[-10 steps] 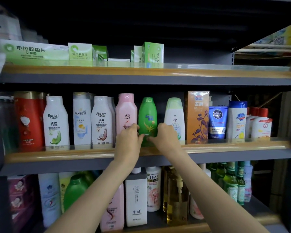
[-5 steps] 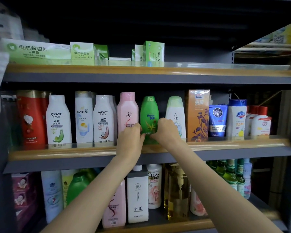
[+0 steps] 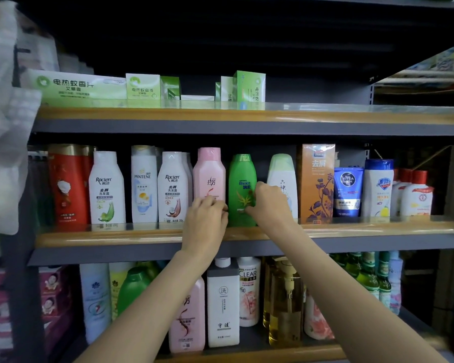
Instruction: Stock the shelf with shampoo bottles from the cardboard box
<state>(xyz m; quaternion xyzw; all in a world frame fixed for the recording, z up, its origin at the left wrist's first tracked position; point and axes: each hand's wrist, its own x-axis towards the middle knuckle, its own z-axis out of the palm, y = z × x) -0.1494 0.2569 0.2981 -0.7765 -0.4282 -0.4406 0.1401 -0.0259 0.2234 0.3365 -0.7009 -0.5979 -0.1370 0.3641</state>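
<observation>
A green shampoo bottle [image 3: 243, 176] stands upright on the middle shelf [image 3: 142, 235], between a pink bottle [image 3: 211, 174] and a white bottle with a pale green cap [image 3: 282, 171]. My left hand [image 3: 206, 221] grips its lower left side with curled fingers, partly covering the foot of the pink bottle. My right hand [image 3: 269, 203] grips its right side, fingertips on the label. The cardboard box is not in view.
Several more bottles line the middle shelf, with an orange carton [image 3: 316, 182] and a blue tube [image 3: 347, 191] to the right. Green boxes [image 3: 142, 86] sit on the top shelf. The lower shelf holds several bottles, among them a white one [image 3: 223, 302]. White bags [image 3: 3, 127] hang at the left.
Both hands have stayed on the green bottle and drawn slightly apart, so more of its label shows. The bottle has stayed in its place on the shelf.
</observation>
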